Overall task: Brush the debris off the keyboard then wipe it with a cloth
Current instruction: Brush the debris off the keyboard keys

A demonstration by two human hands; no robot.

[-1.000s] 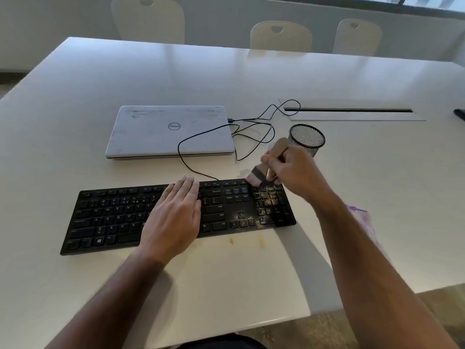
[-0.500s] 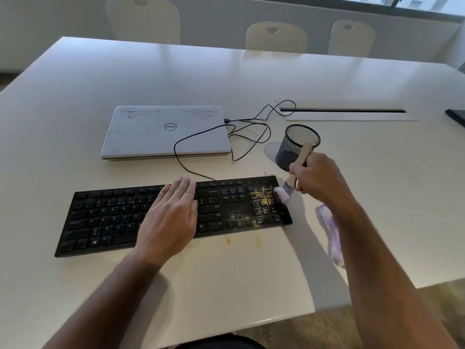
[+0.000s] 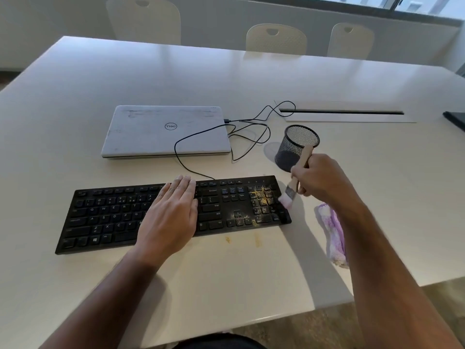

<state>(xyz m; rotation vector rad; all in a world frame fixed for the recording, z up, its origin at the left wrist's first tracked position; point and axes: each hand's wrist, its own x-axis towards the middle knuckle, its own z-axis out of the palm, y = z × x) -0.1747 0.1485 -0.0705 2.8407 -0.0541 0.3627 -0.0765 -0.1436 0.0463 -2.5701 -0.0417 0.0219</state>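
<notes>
Now the black keyboard (image 3: 161, 212) lies flat near the front edge of the white bench (image 3: 226, 79), much as it did a second ago. Left hand (image 3: 171, 212) rests palm down on the middle keys, its fingers (image 3: 181, 183) straight and held together, gripping nothing; its place on the keyboard is unchanged. Right hand (image 3: 319, 175) is clamped round the wooden handle of the brush (image 3: 294, 183). One second ago the brush's pale pink bristles sat over the back of the number pad; half a second ago they had swung to the keyboard's right edge, and now they sit at that same right edge, touching or just above the outermost keys, cannot tell which. Yellow debris (image 3: 263, 196) still speckles the number pad and arrow keys, and two faint yellow smears (image 3: 256, 240) mark the bench just in front of the keyboard. Purple and white cloth (image 3: 333, 236) lies on the bench right of the keyboard, partly hidden by the right forearm. Black mesh cup (image 3: 297, 144) stands upright behind the brush hand. Closed white laptop (image 3: 166, 131) lies behind the keyboard, with a black cable (image 3: 251, 132) looping beside it.
</notes>
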